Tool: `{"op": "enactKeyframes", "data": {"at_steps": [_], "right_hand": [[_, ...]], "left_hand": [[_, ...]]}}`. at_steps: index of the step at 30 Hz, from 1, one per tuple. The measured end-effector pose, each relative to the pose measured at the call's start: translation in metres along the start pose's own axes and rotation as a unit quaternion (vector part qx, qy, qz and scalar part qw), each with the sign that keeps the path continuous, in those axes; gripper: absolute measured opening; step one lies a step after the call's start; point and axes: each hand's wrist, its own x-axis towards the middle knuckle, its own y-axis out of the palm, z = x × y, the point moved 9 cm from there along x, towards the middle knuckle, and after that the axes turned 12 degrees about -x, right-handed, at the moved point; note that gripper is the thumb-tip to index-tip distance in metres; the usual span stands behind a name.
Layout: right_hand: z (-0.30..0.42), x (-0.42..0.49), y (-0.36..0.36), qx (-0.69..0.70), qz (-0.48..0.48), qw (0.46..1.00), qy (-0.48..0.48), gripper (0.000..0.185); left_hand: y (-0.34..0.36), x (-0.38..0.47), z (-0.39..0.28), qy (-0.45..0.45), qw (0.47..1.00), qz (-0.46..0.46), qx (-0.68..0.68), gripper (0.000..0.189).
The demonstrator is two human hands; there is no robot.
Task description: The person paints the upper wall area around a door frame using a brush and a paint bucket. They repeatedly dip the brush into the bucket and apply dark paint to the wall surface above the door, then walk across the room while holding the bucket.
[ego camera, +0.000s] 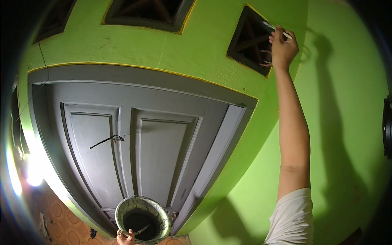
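Note:
My right hand (284, 49) is raised at the end of a stretched arm and grips a slim paintbrush (287, 35) by its light handle. The brush tip meets the upper right edge of a dark grey vent frame (250, 39), set in the green wall. Low in the view, my left hand (126, 237) holds the near rim of a paint-smeared bucket (165, 216). Dark contents fill its shadowed inside, and a thin stick-like thing (142, 229) lies across the opening by my fingers. How full the bucket is, I cannot tell.
A grey panelled door (163, 153) with a black strip (102, 143) at its middle stands below the vents. Another vent (147, 13) is at the top. A bright lamp (34, 171) glares at left, near a hanging wire (43, 56). Patterned floor tiles (73, 217) show below.

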Motion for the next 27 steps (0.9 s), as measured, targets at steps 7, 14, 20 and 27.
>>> {"op": "enactKeyframes", "data": {"at_steps": [7, 14, 20, 27], "right_hand": [[0.027, 0.001, 0.027, 0.131, 0.046, 0.99, -0.009, 0.021], [0.005, -0.009, 0.012, 0.175, 0.021, 0.982, 0.073, 0.019], [-0.018, 0.0, 0.001, 0.073, -0.031, 0.995, 0.065, 0.02], [0.013, -0.016, 0.017, 0.149, -0.004, 0.988, 0.026, 0.023]], "left_hand": [[0.004, -0.003, -0.013, 0.021, 0.996, -0.024, 0.079, 0.022], [-0.002, -0.003, -0.01, 0.032, 0.996, -0.025, 0.08, 0.025], [0.001, -0.002, -0.009, 0.012, 0.999, -0.014, 0.031, 0.024], [-0.009, -0.001, 0.005, 0.028, 0.999, -0.021, 0.036, 0.026]]}}
